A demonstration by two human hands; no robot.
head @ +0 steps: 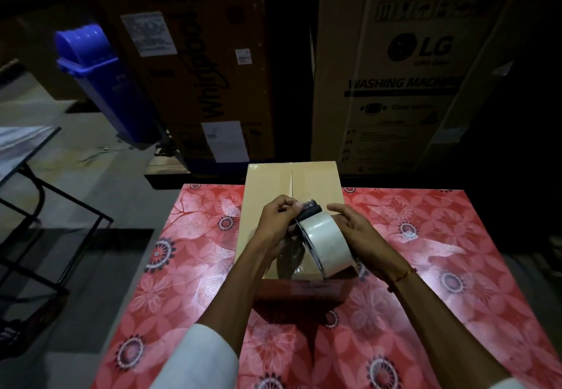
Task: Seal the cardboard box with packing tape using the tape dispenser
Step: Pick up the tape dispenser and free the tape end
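A closed cardboard box (316, 185) stands on the red flowered table (182, 267), its centre seam running away from me. Above the box's near half both hands hold a tape dispenser (310, 210) carrying a large roll of clear tape (327, 244). My left hand (278, 221) pinches at the dispenser's dark front end, where the loose tape end seems to be. My right hand (362, 233) wraps around the far side of the roll. The dispenser's handle is hidden behind the roll and the hands.
Two tall appliance cartons (395, 78) stand right behind the table. A blue swing-lid bin (103, 81) leans at the left. A black metal-framed table (27, 157) is at the far left. The room is dim.
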